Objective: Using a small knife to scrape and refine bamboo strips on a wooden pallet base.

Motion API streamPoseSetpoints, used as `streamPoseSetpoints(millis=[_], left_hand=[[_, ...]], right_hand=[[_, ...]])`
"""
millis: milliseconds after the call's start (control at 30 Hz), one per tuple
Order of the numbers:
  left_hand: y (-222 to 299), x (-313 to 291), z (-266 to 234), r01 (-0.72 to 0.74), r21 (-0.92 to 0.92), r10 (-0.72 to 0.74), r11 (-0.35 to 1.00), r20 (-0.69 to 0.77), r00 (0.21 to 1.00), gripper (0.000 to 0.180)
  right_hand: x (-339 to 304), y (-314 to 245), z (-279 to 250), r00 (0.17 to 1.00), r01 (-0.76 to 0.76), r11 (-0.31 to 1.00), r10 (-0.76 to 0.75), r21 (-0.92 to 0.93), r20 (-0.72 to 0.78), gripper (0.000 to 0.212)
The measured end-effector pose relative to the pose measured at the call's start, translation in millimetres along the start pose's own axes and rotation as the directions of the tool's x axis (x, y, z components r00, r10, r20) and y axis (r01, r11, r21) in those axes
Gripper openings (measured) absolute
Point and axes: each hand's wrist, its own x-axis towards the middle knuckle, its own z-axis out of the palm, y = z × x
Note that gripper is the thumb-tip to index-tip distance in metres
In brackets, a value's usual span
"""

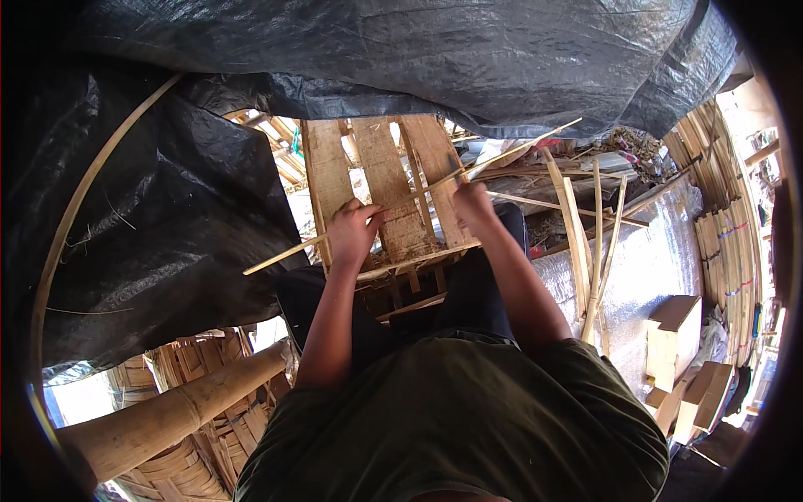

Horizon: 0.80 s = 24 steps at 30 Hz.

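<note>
Pale bamboo strip [418, 192] held across slatted wooden stand [330, 171]

The strip lies slantwise above the stand, its near end out past the left side and its far end past the right. Left hand [354, 232]: fingers closed narrowly on the strip, thumb alongside. Right hand [474, 207]: fingers curled into a fist around a dark blade-like tool [453, 163], which meets the strip; the handle is hidden by the fist. Loose strips [595, 234] lean to the right, beside silvery sheeting [644, 259]. Black tarpaulin [184, 217] hangs at left. Two wooden blocks [673, 339] sit at lower right.
</note>
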Motion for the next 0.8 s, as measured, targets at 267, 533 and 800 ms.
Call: streamPoseSetpoints(millis=[267,533,800], left_hand=[[-4.7,-2.7,-1.9,0.011,-0.016,-0.011,1.000,-0.003,1.000,0.015],[-7.0,-5.2,0.5,-0.046,0.036,0.047,0.998,-0.016,0.999,0.018],[-14.6,-8.8,-3.5,-0.037,0.005,0.037,0.999,-0.039,0.999,0.017]], right_hand=[[-29.8,-8.6,4.5,0.965,0.130,0.965,-0.177,-0.229,-0.196,0.036],[-41.0,-20.4,29.0,0.989,-0.109,0.965,0.129,0.239,-0.071,0.037],[-33.1,-15.3,50.9,0.960,-0.133,0.976,0.169,0.171,-0.221,0.032]])
